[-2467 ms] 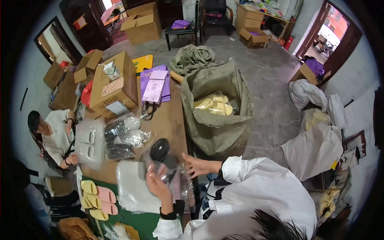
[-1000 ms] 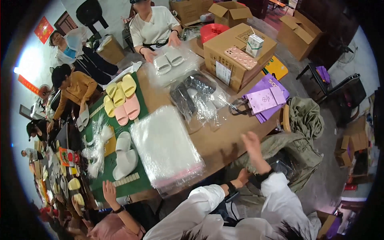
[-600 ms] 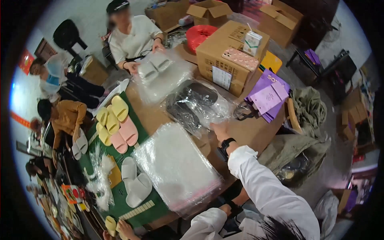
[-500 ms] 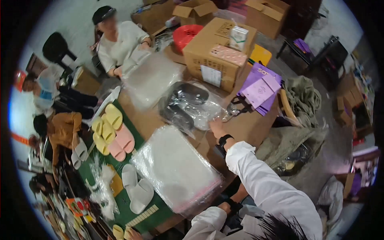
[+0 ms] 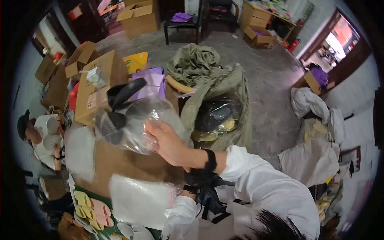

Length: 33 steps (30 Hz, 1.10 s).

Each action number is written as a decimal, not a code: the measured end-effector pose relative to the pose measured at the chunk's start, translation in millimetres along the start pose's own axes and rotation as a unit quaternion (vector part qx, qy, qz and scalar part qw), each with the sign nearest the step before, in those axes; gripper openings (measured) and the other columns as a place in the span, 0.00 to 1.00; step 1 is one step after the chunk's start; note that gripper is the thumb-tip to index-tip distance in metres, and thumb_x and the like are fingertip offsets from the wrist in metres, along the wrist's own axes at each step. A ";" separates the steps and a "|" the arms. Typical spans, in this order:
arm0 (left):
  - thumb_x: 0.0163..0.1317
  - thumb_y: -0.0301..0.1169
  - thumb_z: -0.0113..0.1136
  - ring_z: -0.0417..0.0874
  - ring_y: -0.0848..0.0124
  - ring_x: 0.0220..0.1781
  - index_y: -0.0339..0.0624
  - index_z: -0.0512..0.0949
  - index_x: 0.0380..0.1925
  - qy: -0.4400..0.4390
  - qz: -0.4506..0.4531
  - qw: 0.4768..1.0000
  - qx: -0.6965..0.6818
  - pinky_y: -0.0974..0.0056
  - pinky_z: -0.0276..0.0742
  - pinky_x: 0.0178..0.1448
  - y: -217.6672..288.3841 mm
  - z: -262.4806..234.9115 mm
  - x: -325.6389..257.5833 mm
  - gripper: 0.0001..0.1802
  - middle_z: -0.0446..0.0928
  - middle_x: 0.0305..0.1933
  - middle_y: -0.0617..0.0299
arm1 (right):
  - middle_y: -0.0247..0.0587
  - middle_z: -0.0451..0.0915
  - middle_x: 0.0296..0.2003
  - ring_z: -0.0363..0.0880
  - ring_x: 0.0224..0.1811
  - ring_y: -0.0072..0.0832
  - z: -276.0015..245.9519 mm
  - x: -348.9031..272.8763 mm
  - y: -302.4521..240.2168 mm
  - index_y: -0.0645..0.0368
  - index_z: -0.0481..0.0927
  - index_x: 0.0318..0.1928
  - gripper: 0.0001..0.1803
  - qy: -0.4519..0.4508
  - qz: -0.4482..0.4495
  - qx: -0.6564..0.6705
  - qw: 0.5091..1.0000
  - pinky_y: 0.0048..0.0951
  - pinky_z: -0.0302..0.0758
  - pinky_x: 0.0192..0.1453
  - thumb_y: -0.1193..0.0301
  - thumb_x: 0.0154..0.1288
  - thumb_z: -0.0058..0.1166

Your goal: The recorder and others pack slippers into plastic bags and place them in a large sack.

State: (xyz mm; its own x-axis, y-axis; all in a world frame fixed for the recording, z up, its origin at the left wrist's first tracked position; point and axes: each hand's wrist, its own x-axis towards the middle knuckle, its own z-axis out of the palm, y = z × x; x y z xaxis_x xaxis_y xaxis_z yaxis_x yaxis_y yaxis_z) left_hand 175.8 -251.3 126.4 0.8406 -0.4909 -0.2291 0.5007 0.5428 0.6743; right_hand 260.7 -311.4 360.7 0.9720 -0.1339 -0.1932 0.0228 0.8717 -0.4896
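Note:
My right hand point(image 5: 166, 142) is raised over the table, its fingers closed on a clear plastic bag point(image 5: 154, 114). Inside the bag is a pair of black slippers point(image 5: 125, 95), hanging out to the left of the hand. Both hand and bag are a little blurred. Close to my body, my left hand point(image 5: 188, 193) shows only as a bit of skin by a black wrist strap; its fingers are hidden. Below the raised bag lies a stack of flat clear bags point(image 5: 140, 200). An open woven sack point(image 5: 216, 92) to the right contains bagged slippers point(image 5: 218, 116).
A large carton point(image 5: 102, 82) and purple bags point(image 5: 154, 82) stand at the table's far side. Yellow slippers point(image 5: 83, 199) and pink slippers point(image 5: 101, 212) lie at lower left. A co-worker point(image 5: 44, 140) sits at the left. White sacks point(image 5: 314, 160) lean along the right wall.
The view has swung to the right. My right hand has lifted the bagged black slippers off the table and brought them nearer the open sack.

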 end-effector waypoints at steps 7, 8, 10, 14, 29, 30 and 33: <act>0.68 0.53 0.33 0.71 0.62 0.56 0.37 0.64 0.55 0.168 -0.144 0.975 -0.001 0.58 0.70 0.59 -17.1 46.5 34.0 0.31 0.69 0.56 0.56 | 0.26 0.72 0.27 0.67 0.27 0.13 -122.6 -79.0 -70.4 0.55 0.73 0.34 0.07 0.175 -0.305 -0.017 0.936 0.18 0.66 0.31 0.67 0.68 0.47; 0.68 0.53 0.33 0.71 0.62 0.56 0.37 0.64 0.55 0.165 -0.146 0.975 0.004 0.58 0.70 0.59 -15.6 51.9 31.7 0.31 0.69 0.56 0.56 | 0.27 0.71 0.26 0.66 0.25 0.15 -144.6 -75.5 -71.8 0.55 0.71 0.31 0.08 0.201 -0.346 -0.027 0.916 0.19 0.64 0.29 0.68 0.68 0.45; 0.68 0.53 0.33 0.72 0.61 0.56 0.37 0.64 0.55 0.169 -0.200 0.965 -0.017 0.57 0.70 0.59 -14.6 65.8 25.7 0.31 0.69 0.56 0.57 | 0.26 0.70 0.23 0.64 0.23 0.13 -192.7 -59.2 -73.1 0.54 0.71 0.30 0.09 0.246 -0.323 -0.092 0.909 0.18 0.61 0.27 0.67 0.69 0.45; 0.67 0.54 0.33 0.70 0.61 0.57 0.38 0.64 0.56 0.189 -0.251 0.949 0.036 0.55 0.69 0.59 -24.2 71.1 13.7 0.32 0.68 0.58 0.58 | 0.21 0.66 0.19 0.60 0.20 0.10 -275.1 -34.2 -61.9 0.53 0.71 0.26 0.12 0.313 -0.227 -0.281 0.878 0.17 0.56 0.23 0.67 0.69 0.44; 0.66 0.36 0.45 0.79 0.65 0.41 0.36 0.71 0.44 0.119 -0.254 0.956 0.083 0.61 0.78 0.41 -27.9 97.5 22.2 0.15 0.76 0.41 0.58 | 0.53 0.77 0.33 0.74 0.35 0.43 -356.1 26.0 3.0 0.61 0.75 0.38 0.09 0.346 -0.251 -0.700 0.573 0.38 0.69 0.39 0.71 0.63 0.44; 0.66 0.37 0.45 0.79 0.65 0.41 0.36 0.70 0.45 0.148 -0.229 0.959 0.073 0.60 0.78 0.41 -13.5 77.3 16.5 0.16 0.76 0.41 0.58 | 0.53 0.77 0.33 0.74 0.35 0.43 -335.5 31.4 25.4 0.61 0.75 0.38 0.09 0.322 -0.244 -0.695 0.594 0.38 0.69 0.39 0.71 0.63 0.44; 0.66 0.38 0.47 0.79 0.63 0.42 0.36 0.68 0.48 0.129 -0.205 0.965 0.105 0.58 0.78 0.43 -5.7 76.6 7.0 0.18 0.75 0.43 0.58 | 0.57 0.76 0.43 0.73 0.48 0.49 -346.1 28.5 38.6 0.61 0.76 0.46 0.18 0.207 -0.114 -0.621 0.748 0.38 0.70 0.50 0.75 0.56 0.41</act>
State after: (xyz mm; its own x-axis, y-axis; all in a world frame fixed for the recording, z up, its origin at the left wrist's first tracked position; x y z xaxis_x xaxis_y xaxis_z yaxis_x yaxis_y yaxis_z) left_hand 163.0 -310.0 174.7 0.6178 -0.4342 -0.6555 0.7719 0.1759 0.6110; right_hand 208.3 -444.8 42.0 0.8143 -0.5709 -0.1046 -0.3071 -0.2708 -0.9123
